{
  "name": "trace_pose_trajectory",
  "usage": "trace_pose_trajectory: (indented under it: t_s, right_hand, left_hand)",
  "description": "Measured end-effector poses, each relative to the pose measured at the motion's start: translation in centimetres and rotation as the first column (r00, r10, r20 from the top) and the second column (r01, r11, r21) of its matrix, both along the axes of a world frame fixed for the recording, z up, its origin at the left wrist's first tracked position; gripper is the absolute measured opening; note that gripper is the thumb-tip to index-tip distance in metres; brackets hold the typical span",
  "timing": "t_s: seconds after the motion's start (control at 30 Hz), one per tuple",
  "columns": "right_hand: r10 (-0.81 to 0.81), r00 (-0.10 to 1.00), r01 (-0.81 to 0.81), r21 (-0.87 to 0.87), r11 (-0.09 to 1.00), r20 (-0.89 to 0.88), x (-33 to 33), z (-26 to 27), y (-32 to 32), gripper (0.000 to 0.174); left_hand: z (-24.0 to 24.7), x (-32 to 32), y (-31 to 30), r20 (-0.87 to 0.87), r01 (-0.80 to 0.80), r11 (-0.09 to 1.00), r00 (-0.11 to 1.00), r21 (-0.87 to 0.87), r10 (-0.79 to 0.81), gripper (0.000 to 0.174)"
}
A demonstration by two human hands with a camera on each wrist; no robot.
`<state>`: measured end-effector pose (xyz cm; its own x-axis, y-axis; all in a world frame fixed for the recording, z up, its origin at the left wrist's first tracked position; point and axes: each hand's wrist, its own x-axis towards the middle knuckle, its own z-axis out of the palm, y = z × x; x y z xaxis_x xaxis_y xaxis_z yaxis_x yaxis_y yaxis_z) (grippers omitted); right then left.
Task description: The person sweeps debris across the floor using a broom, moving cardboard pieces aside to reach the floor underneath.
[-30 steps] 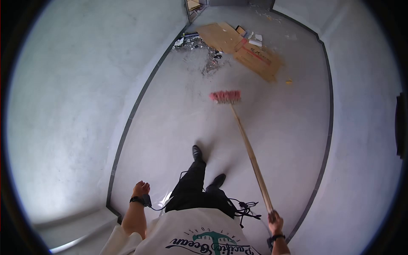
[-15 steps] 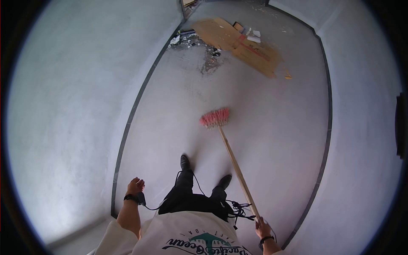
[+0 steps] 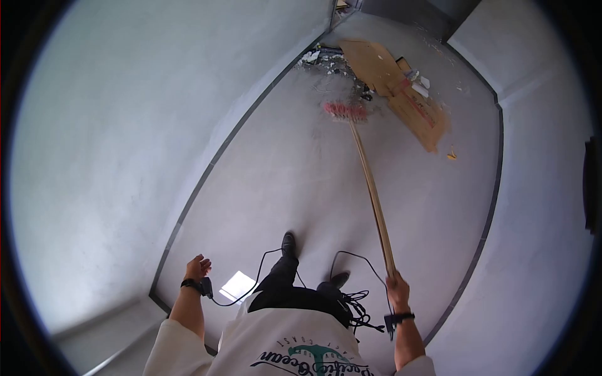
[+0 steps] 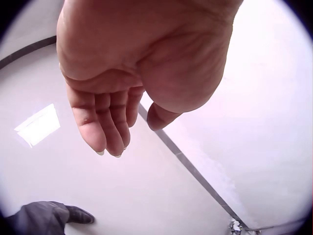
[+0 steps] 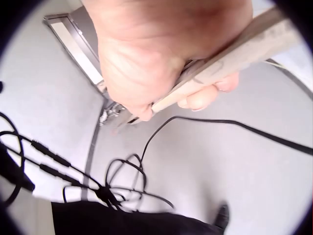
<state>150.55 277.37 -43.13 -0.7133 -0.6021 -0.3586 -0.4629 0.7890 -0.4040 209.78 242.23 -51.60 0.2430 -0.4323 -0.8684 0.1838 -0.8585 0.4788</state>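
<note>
My right hand grips the wooden handle of a broom near its upper end. In the right wrist view the fingers of that hand curl round the handle. Out ahead, the broom's red bristle head is at the near edge of a pile of dirt and scraps. My left hand hangs at my left side, holding nothing. In the left wrist view its fingers are loosely bent, with the thumb apart from them.
A flattened cardboard sheet lies right of the debris, with white scraps on it. A small yellow scrap lies nearer. Walls with dark skirting flank the floor. Black cables hang at my waist.
The broom head first came back toward my feet, then went forward to the debris pile. My right arm now reaches further forward. The left hand stays empty at my side.
</note>
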Motion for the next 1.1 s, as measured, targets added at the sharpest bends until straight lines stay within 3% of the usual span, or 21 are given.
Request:
trace_pose_trajectory:
  t_s: [0.03, 0.07, 0.1, 0.13, 0.17, 0.23, 0.3, 0.37, 0.43, 0.5, 0.6, 0.63, 0.67, 0.7, 0.77, 0.9, 0.93, 1.0, 1.03, 1.07, 1.1]
  right_hand:
    - [-0.058, 0.992, 0.063, -0.042, 0.997, 0.113, 0.9, 0.9, 3.4, 0.032]
    - [-0.067, 0.995, 0.071, -0.059, 0.996, 0.077, 2.9, 3.2, 5.7, 0.029]
    - [-0.065, 0.997, 0.064, 0.032, 0.997, 0.029, 4.9, 6.0, 8.9, 0.028]
    - [0.001, 0.996, -0.013, -0.132, 0.991, -0.09, 7.4, 6.6, 16.1, 0.026]
    - [0.087, 0.991, -0.095, -0.082, 0.992, -0.099, 9.5, 10.8, 15.3, 0.034]
    - [0.294, 0.933, -0.284, 0.078, 0.956, -0.206, 11.4, 11.5, 21.9, 0.037]
    - [0.064, 0.993, -0.103, 0.492, 0.864, 0.096, 13.0, 14.3, 21.2, 0.035]
    - [0.243, 0.964, -0.267, 0.454, 0.85, 0.113, 12.9, 11.7, 25.0, 0.031]
    - [0.235, 0.962, -0.266, 0.277, 0.923, 0.139, 10.0, 4.9, 25.2, 0.029]
    - [0.046, 0.992, -0.094, 0.428, 0.899, 0.121, 8.7, 1.4, 17.8, 0.024]
    - [0.128, 0.991, -0.136, 0.317, 0.938, 0.049, 2.3, -9.2, 5.6, 0.027]
    - [0.181, 0.983, -0.184, 0.216, 0.959, 0.034, -0.1, -9.4, -1.3, 0.029]
    - [0.151, 0.988, -0.153, 0.263, 0.952, 0.029, -2.1, -9.0, -8.0, 0.031]
    - [0.183, 0.983, -0.177, 0.16, 0.971, -0.024, -3.0, -5.9, -13.7, 0.033]
    - [0.101, 0.995, -0.099, 0.086, 0.991, -0.016, -3.2, -0.9, -19.1, 0.038]
    - [0.05, 0.997, -0.048, 0.034, 0.998, -0.064, -0.5, -0.2, -10.9, 0.038]
    - [0.013, 1.0, -0.014, 0.131, 0.991, 0.01, 0.8, 0.7, -7.3, 0.039]
    - [-0.068, 0.997, 0.066, -0.107, 0.992, -0.02, 4.6, 0.7, 2.0, 0.033]
    - [-0.164, 0.986, 0.164, -0.06, 0.985, 0.003, 7.0, 0.5, 7.3, 0.031]
    - [-0.085, 0.995, 0.079, -0.101, 0.992, -0.059, 9.4, 2.1, 11.2, 0.037]
    - [-0.114, 0.993, 0.113, 0.099, 0.989, 0.007, 12.2, 6.2, 13.1, 0.031]
  left_hand:
    - [-0.2, 0.7, -0.1, 0.015, -0.008, 0.999, 1.0, 0.052, 0.007, 0.035]
    - [-1.0, 1.6, 0.7, 0.025, -0.013, 0.995, 1.0, 0.095, 0.011, 0.035]
    - [-1.2, 2.6, 2.7, 0.042, -0.005, 0.997, 0.999, 0.082, 0.002, 0.033]
    - [-2.7, 3.8, 4.7, 0.062, -0.019, 0.979, 0.998, 0.202, 0.007, 0.03]
    - [-3.0, 4.1, 5.1, 0.068, -0.007, 0.974, 0.998, 0.228, -0.009, 0.029]
    - [-2.7, 4.0, 6.4, 0.054, -0.013, 0.972, 0.999, 0.236, 0.0, 0.029]
    - [-2.2, 3.9, 6.0, 0.058, -0.029, 0.97, 0.998, 0.243, 0.015, 0.029]
    - [-1.6, 3.5, 6.0, 0.066, -0.053, 0.968, 0.997, 0.244, 0.038, 0.029]
    - [-3.0, 3.4, 3.8, 0.001, -0.153, 0.973, 0.988, 0.171, 0.155, 0.03]
    - [0.5, 1.1, 1.5, -0.006, -0.096, 0.99, 0.995, 0.106, 0.097, 0.033]
    - [3.1, -0.7, -3.0, 0.055, 0.082, 0.996, 0.995, 0.022, -0.083, 0.036]
    - [3.7, -1.1, -4.7, 0.066, 0.158, 0.987, 0.985, 0.009, -0.158, 0.036]
    - [5.0, -2.1, -6.5, 0.101, 0.202, 0.979, 0.975, -0.024, -0.198, 0.036]
    - [6.3, -3.4, -8.1, 0.136, 0.255, 0.966, 0.96, -0.052, -0.246, 0.035]
    - [7.7, -4.9, -10.1, 0.151, 0.321, 0.943, 0.94, -0.085, -0.306, 0.033]
    - [6.3, -5.7, -12.2, 0.062, 0.317, 0.941, 0.948, -0.115, -0.312, 0.03]
    - [4.8, -5.0, -11.6, 0.044, 0.311, 0.947, 0.95, -0.084, -0.309, 0.03]
    - [1.5, -3.7, -10.5, 0.037, 0.307, 0.952, 0.951, 0.003, -0.307, 0.03]
    - [0.0, -2.7, -9.2, 0.051, 0.301, 0.951, 0.951, 0.062, -0.305, 0.03]
    - [-0.5, -1.9, -7.6, 0.046, 0.29, 0.951, 0.954, 0.11, -0.296, 0.031]
    - [-0.8, -1.2, -5.7, 0.042, 0.273, 0.948, 0.958, 0.16, -0.283, 0.032]
